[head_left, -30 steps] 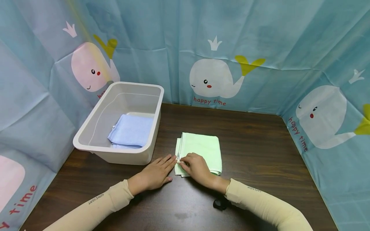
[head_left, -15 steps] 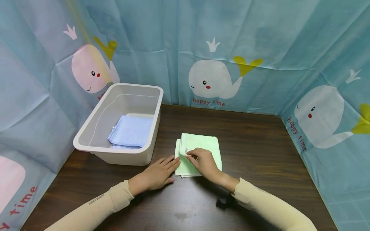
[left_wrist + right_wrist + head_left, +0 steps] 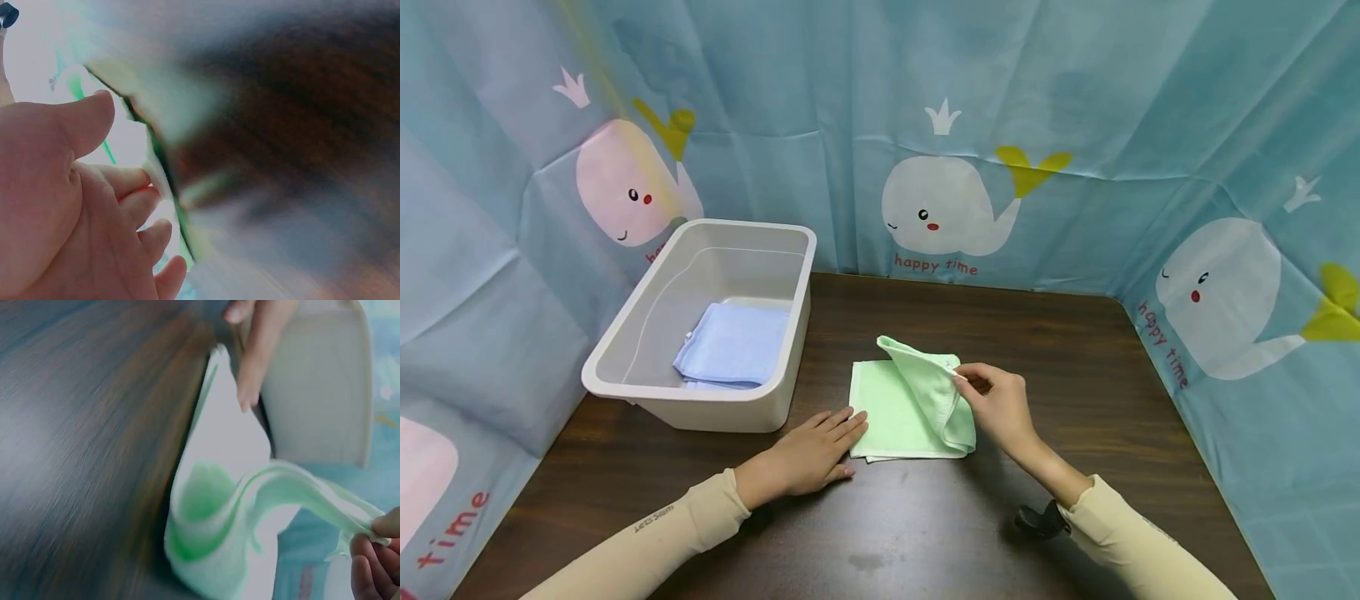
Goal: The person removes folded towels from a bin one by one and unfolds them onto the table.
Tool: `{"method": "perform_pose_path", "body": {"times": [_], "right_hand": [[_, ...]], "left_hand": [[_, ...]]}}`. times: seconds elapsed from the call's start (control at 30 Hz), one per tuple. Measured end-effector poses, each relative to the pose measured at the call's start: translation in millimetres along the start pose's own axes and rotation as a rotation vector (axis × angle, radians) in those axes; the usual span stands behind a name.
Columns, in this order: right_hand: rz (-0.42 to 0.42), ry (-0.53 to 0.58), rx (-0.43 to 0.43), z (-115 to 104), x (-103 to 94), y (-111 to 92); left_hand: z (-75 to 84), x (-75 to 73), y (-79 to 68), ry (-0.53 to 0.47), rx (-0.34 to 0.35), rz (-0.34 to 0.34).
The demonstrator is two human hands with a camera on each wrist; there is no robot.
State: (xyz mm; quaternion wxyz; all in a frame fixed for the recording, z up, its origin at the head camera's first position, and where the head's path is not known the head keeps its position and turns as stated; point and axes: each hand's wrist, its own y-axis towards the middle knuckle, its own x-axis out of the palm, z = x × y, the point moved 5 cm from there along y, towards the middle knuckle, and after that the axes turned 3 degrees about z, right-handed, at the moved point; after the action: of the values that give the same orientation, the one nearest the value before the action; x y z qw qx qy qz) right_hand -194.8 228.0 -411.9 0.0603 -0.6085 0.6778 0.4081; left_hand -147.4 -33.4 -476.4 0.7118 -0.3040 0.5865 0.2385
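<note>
A folded light green towel point(image 3: 887, 408) lies on the dark wooden table, its upper layer lifted and curling over to the right. My right hand point(image 3: 1000, 408) pinches the edge of that raised layer between thumb and fingertips; the right wrist view shows the towel point(image 3: 219, 550) bowed up toward those fingers point(image 3: 369, 556). On the towel's left edge rest the fingertips of my left hand point(image 3: 808, 454), fingers straight and palm down. In the left wrist view the left hand point(image 3: 94, 200) is seen from its palm side.
A grey plastic bin point(image 3: 722, 408) stands left of the towel, close to my left hand. Inside it lies a folded blue towel point(image 3: 733, 343). Blue curtains point(image 3: 820, 125) printed with whales hang behind the table and on both sides.
My right hand has moved right and slightly up, peeling the towel's top layer from the left edge toward the right. The left hand stays almost where it was.
</note>
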Motion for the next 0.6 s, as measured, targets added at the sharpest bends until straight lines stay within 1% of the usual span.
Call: {"method": "perform_pose_path", "body": {"times": [0.17, 0.3, 0.4, 0.6], "right_hand": [[0.071, -0.055, 0.044, 15.6, -31.5, -7.5], [0.124, -0.080, 0.068, 24.5, -53.3, -15.8], [0.165, -0.094, 0.107, 34.4, -66.2, -20.7], [0.238, -0.134, 0.219, 58.3, -86.4, -32.0]], "left_hand": [[0.4, -6.2, -0.9, -0.009, -0.022, -0.013], [-1.6, -7.3, -1.5, -0.013, -0.040, -0.015], [-3.3, -6.7, -1.8, -0.012, -0.051, -0.018], [-3.8, -5.9, -2.5, -0.013, -0.068, -0.027]]}}
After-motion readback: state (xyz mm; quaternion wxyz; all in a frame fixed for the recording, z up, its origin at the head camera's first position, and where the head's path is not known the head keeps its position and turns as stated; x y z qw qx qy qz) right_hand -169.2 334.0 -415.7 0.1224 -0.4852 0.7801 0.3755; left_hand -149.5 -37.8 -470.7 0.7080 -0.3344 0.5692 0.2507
